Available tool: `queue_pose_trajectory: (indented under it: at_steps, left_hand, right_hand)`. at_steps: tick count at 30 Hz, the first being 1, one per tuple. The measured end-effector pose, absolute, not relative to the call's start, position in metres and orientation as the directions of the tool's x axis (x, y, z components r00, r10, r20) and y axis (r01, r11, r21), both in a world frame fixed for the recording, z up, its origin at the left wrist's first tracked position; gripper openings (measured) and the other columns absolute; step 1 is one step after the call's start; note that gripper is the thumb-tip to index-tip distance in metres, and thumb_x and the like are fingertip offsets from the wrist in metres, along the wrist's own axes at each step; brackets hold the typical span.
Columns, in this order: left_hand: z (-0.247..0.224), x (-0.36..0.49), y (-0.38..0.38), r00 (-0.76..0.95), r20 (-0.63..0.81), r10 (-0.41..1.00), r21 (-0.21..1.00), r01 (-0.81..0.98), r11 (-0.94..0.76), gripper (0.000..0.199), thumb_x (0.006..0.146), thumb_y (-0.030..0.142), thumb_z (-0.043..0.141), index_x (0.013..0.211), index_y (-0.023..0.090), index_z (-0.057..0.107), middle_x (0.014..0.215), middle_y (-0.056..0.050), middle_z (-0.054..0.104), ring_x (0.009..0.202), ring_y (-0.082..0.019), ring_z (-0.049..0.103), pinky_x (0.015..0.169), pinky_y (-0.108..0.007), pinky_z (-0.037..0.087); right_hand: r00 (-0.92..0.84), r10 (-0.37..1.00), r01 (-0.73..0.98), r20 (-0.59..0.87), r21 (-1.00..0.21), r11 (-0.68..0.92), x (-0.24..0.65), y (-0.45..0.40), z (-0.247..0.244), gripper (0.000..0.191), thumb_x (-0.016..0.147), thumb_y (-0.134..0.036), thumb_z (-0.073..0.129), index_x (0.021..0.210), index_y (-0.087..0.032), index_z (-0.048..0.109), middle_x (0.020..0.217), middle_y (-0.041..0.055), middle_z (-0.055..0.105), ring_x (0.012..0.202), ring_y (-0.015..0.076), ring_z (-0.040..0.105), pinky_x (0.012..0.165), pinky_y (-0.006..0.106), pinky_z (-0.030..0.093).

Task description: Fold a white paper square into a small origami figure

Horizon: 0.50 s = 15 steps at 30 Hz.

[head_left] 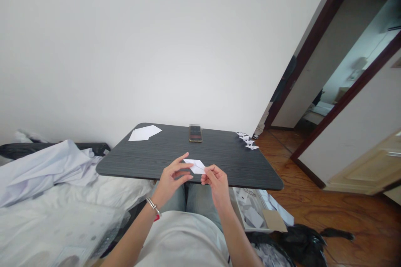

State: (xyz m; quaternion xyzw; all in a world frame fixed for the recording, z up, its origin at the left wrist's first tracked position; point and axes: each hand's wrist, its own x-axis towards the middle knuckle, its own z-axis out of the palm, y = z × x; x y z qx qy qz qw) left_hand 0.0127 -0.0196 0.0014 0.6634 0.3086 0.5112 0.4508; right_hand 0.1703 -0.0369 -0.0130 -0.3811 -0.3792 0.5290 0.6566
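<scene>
We find the folded white paper (196, 166) held above the near part of the dark desk (219, 152), its long axis running left to right, the right hand (217, 185) clamped on its right tip, the left hand (173, 178) at its left end, fingers spread, how firmly we cannot tell.

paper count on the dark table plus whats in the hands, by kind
small folded paper figures: 4
white paper sheet: 1
folded white paper between the left hand and right hand: 1
total: 6
</scene>
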Motion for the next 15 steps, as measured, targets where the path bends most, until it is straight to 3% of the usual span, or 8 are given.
queue_pose_trajectory:
  at_steps: [9,15]
  left_hand:
    - [0.0045,0.0116,-0.0176,0.272,0.370,0.888,0.928,-0.158,-0.339,0.021,0.069,0.014,0.062,0.090,0.017,0.063,0.134,-0.011,0.034,0.093,-0.019,0.058,0.076,-0.030,0.049]
    - [0.0020,0.0117,-0.0165,0.270,0.387,0.882,0.921,-0.076,-0.381,0.013,0.071,0.015,0.060,0.082,0.014,0.064,0.128,-0.012,0.041,0.097,-0.021,0.055,0.076,-0.029,0.048]
  right_hand:
    - [0.104,0.990,-0.400,0.093,-0.908,0.128,0.1655,-0.0395,-0.0109,0.019,0.068,-0.031,0.064,0.064,-0.014,0.057,0.049,-0.0021,0.058,0.042,0.0080,0.051,0.042,0.019,0.042]
    - [0.101,0.990,-0.379,0.099,-0.916,0.131,0.1648,-0.0399,-0.0102,0.020,0.068,-0.031,0.064,0.063,-0.014,0.056,0.048,-0.0021,0.058,0.041,0.0075,0.052,0.041,0.017,0.043]
